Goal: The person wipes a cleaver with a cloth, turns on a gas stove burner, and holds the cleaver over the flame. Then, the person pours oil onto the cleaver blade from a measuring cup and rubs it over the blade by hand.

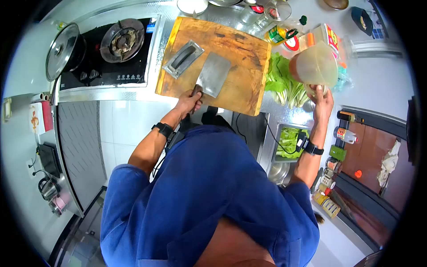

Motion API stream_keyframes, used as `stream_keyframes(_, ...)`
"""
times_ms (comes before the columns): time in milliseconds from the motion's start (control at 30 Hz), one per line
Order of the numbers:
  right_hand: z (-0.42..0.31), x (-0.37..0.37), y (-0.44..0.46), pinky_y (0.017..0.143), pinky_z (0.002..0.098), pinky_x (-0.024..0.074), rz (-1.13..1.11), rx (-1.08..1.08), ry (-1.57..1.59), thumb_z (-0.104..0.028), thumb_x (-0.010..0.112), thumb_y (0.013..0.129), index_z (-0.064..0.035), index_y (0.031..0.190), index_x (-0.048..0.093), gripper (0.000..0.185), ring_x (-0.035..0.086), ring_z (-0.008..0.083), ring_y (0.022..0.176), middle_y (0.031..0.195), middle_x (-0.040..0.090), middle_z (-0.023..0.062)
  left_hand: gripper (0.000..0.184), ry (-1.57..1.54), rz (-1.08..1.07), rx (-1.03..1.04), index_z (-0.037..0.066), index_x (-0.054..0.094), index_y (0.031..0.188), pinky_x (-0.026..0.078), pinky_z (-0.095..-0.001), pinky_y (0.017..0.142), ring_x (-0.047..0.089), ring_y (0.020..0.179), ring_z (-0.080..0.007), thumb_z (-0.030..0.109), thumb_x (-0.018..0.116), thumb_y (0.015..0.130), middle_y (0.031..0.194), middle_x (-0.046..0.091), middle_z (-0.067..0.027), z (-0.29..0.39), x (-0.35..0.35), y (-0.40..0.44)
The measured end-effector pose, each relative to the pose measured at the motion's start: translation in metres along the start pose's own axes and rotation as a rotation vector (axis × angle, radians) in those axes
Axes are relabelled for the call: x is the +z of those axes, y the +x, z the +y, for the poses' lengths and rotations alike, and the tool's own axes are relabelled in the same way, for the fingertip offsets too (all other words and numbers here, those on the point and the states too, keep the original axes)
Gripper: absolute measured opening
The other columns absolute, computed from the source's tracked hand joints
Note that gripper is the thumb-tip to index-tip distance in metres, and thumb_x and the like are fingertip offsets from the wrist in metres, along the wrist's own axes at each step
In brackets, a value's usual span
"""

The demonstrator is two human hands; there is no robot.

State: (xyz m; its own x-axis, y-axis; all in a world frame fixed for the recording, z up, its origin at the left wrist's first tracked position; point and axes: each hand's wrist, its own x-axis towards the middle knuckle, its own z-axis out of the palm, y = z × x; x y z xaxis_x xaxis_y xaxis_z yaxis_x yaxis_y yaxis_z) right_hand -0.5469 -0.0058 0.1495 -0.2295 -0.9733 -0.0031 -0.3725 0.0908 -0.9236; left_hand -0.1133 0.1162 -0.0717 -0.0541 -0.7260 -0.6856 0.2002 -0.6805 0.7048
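My left hand (190, 103) is closed round the dark handle of a cleaver (215, 73), whose broad blade lies over the wooden cutting board (242, 86). Just left of the blade rests a metal slicer-like tool with a dark curved handle (183, 59). On the other side, my right hand (322, 101) grips a pale, translucent plastic container (316, 66) at its near end. The container is tipped, and its inside is hidden. Leafy greens with pale stems (284, 82) lie between the board and that hand.
A gas burner (122, 41) and a lidded pan (65, 51) are on the left. An oil bottle (280, 34) and packages stand behind the greens. Below the counter edge, the sink (276, 155) holds more greens. Bottles and jars (329, 202) line the right windowsill.
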Motion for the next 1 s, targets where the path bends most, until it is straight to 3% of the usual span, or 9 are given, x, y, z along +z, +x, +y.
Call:
stream_keyframes(167, 0.002, 0.024, -0.078, 0.084, 0.0352, 0.0599, -0.155, 0.021, 0.000, -0.029, 0.064, 0.100, -0.0028, 0.121, 0.063, 0.033, 0.068, 0.0188, 0.098, 0.106, 0.070, 0.0092, 0.027, -0.081, -0.047, -0.067, 0.005, 0.059, 0.110, 0.051, -0.0285, 0.058, 0.061, 0.066, -0.0138, 0.031, 0.061, 0.101, 0.079, 0.063, -0.0040, -0.021, -0.006, -0.014)
stream_keyframes(500, -0.004, 0.084, -0.188, 0.086, 0.0312, 0.0551, -0.418, 0.147, -0.042, -0.014, 0.063, 0.100, 0.0010, 0.128, 0.059, 0.032, 0.064, 0.0152, 0.099, 0.115, 0.067, 0.0063, 0.033, -0.150, -0.152, -0.112, 0.007, 0.058, 0.102, 0.048, -0.0272, 0.055, 0.056, 0.063, -0.0117, 0.040, 0.059, 0.102, 0.078, 0.059, -0.0020, -0.050, -0.025, -0.028)
stream_keyframes(633, -0.008, 0.090, -0.205, 0.083, 0.0263, 0.0514, -0.470, 0.176, -0.191, -0.014, 0.066, 0.098, 0.0005, 0.126, 0.061, 0.031, 0.061, 0.0108, 0.093, 0.108, 0.069, 0.0045, 0.034, -0.224, -0.235, -0.129, 0.008, 0.057, 0.098, 0.046, -0.0266, 0.053, 0.053, 0.062, -0.0105, 0.041, 0.059, 0.102, 0.075, 0.055, 0.0000, -0.057, -0.028, -0.028)
stream_keyframes(733, -0.018, 0.093, -0.210, 0.079, 0.0239, 0.0479, -0.483, 0.132, -0.299, -0.015, 0.068, 0.096, -0.0012, 0.125, 0.063, 0.032, 0.058, 0.0083, 0.088, 0.103, 0.070, 0.0029, 0.031, -0.100, -0.192, -0.072, 0.010, 0.054, 0.096, 0.043, -0.0256, 0.051, 0.049, 0.059, -0.0086, 0.040, 0.059, 0.102, 0.073, 0.051, 0.0015, -0.046, -0.026, -0.034)
stream_keyframes(867, -0.036, 0.096, -0.202, 0.075, 0.0250, 0.0482, -0.473, 0.103, -0.380, -0.016, 0.069, 0.096, -0.0024, 0.124, 0.064, 0.032, 0.057, 0.0083, 0.083, 0.098, 0.069, 0.0029, 0.031, -0.048, -0.149, 0.017, 0.005, 0.055, 0.098, 0.043, -0.0251, 0.049, 0.050, 0.057, -0.0085, 0.035, 0.063, 0.100, 0.072, 0.053, 0.0004, -0.024, -0.021, -0.049)
stream_keyframes(1000, -0.051, 0.095, -0.187, 0.069, 0.0268, 0.0474, -0.487, 0.063, -0.531, -0.018, 0.070, 0.095, -0.0031, 0.122, 0.066, 0.031, 0.055, 0.0099, 0.075, 0.088, 0.068, 0.0029, 0.027, -0.070, -0.169, 0.030, 0.008, 0.053, 0.098, 0.041, -0.0241, 0.048, 0.047, 0.056, -0.0076, 0.034, 0.059, 0.102, 0.071, 0.051, 0.0015, -0.010, -0.014, -0.054)
